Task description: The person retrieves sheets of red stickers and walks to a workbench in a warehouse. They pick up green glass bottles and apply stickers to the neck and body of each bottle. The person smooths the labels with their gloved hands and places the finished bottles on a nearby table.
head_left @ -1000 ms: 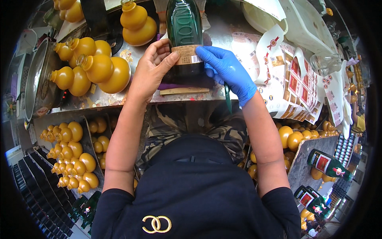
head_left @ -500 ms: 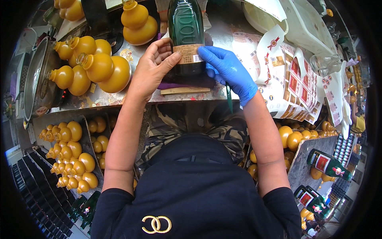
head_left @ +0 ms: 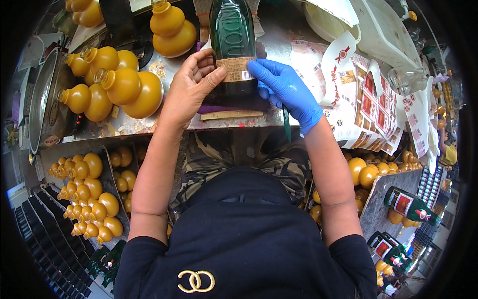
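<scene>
A dark green glass bottle (head_left: 232, 32) with raised markings lies at the near edge of the worktable, its base toward me. Across its lower part runs a tan paper label (head_left: 236, 70) with small print and a barcode. My bare left hand (head_left: 191, 82) is closed around the bottle's left side, thumb pressed on the label's left end. On the other side, my right hand (head_left: 291, 88), in a blue glove, grips the bottle with its thumb at the label's right end. A slim, pointed green tool (head_left: 287, 124) sticks out below that hand; its kind is unclear. Purple cloth (head_left: 213, 106) lies under the bottle.
Several yellow gourd-shaped bottles (head_left: 142, 92) stand on the left of the table, beside a round metal pan (head_left: 44, 99). Printed label sheets (head_left: 366, 112) cover the right side, near a white tub (head_left: 386, 37). Crates of more gourd bottles (head_left: 94, 187) sit below on both sides.
</scene>
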Available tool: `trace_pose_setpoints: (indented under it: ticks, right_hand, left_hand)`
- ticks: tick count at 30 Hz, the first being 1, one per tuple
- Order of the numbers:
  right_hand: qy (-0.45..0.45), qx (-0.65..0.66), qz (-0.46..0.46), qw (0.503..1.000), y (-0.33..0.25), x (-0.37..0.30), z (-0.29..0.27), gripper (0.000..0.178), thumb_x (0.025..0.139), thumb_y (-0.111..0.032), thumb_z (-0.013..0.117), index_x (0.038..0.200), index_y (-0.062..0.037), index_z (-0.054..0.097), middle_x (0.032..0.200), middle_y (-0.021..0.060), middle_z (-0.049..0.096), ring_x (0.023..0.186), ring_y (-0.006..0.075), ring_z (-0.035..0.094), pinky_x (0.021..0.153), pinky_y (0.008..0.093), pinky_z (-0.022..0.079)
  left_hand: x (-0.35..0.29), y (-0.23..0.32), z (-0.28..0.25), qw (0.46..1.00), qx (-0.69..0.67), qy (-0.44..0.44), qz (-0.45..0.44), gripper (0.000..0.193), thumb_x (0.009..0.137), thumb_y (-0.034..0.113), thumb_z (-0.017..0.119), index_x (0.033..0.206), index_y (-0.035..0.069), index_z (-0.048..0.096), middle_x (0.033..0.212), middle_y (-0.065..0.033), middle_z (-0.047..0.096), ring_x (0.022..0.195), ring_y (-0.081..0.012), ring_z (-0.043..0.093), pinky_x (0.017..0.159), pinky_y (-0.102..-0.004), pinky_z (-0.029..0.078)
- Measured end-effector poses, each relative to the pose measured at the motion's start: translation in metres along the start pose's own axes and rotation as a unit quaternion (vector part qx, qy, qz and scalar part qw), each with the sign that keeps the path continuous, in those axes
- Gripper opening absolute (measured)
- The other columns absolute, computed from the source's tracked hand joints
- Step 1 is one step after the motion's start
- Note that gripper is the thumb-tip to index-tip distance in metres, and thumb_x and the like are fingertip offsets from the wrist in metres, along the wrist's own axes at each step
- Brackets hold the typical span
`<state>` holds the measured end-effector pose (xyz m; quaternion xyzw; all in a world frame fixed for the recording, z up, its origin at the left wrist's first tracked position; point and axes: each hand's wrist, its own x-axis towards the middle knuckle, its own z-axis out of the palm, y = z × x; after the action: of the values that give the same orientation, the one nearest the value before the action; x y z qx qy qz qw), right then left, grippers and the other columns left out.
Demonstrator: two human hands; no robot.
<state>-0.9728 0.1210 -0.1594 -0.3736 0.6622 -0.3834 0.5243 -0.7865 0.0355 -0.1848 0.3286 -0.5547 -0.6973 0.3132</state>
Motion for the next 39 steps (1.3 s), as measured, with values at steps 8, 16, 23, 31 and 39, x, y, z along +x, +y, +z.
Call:
trace_pose_setpoints:
  ticks: [8, 16, 23, 31, 39]
  right_hand:
    - [0.002, 0.019, 0.031, 0.999, 0.003, 0.002, -0.002, 0.051, 0.086, -0.052, 0.055, 0.104, -0.0044, 0.063, 0.061, -0.0022, 0.051, 0.047, 0.0046, 0.042, 0.043, 0.0193, 0.033]
    - [-0.023, 0.612, 0.008, 0.790, 0.035, -0.036, -0.002, 0.051, 0.090, -0.042, 0.048, 0.115, 0.0022, 0.053, 0.100, 0.0121, 0.059, 0.090, 0.0229, 0.058, 0.076, 0.0334, 0.048]
    - [0.214, 0.098, -0.245, 0.940, -0.006, -0.037, 0.034, 0.030, 0.084, -0.013, 0.061, 0.110, -0.0049, 0.049, 0.095, 0.0091, 0.060, 0.085, 0.0154, 0.059, 0.075, 0.0292, 0.048]
    - [0.232, 0.007, -0.264, 0.936, 0.005, -0.022, 0.037, 0.028, 0.084, -0.012, 0.061, 0.107, -0.0028, 0.048, 0.094, 0.0161, 0.061, 0.084, 0.0239, 0.063, 0.073, 0.0332, 0.049]
    - [0.181, 0.136, -0.142, 0.964, 0.016, -0.021, 0.025, 0.032, 0.083, -0.016, 0.064, 0.108, -0.0032, 0.049, 0.094, 0.0088, 0.059, 0.083, 0.0138, 0.057, 0.071, 0.0281, 0.049]
  left_hand:
    - [0.000, 0.001, 0.000, 1.000, -0.005, -0.005, -0.001, 0.063, 0.083, 0.019, 0.069, 0.130, -0.006, 0.037, 0.124, -0.0151, 0.048, 0.117, -0.0209, 0.047, 0.099, -0.0306, 0.039]
    - [-0.001, 0.005, 0.004, 1.000, -0.006, -0.008, -0.013, 0.062, 0.085, 0.020, 0.066, 0.131, -0.006, 0.035, 0.122, -0.0161, 0.050, 0.114, -0.0211, 0.049, 0.097, -0.0309, 0.041]
    - [0.001, 0.008, 0.008, 1.000, -0.019, -0.017, -0.008, 0.061, 0.084, 0.017, 0.066, 0.131, -0.006, 0.034, 0.121, -0.0157, 0.050, 0.112, -0.0195, 0.050, 0.096, -0.0303, 0.041]
    - [0.001, 0.012, 0.009, 1.000, 0.005, -0.028, -0.013, 0.062, 0.084, 0.016, 0.066, 0.132, -0.005, 0.033, 0.122, -0.0158, 0.049, 0.113, -0.0204, 0.048, 0.097, -0.0310, 0.040]
    - [0.001, 0.013, 0.011, 0.999, 0.009, -0.035, -0.025, 0.064, 0.084, 0.018, 0.067, 0.133, -0.005, 0.032, 0.123, -0.0158, 0.049, 0.115, -0.0210, 0.047, 0.098, -0.0317, 0.039]
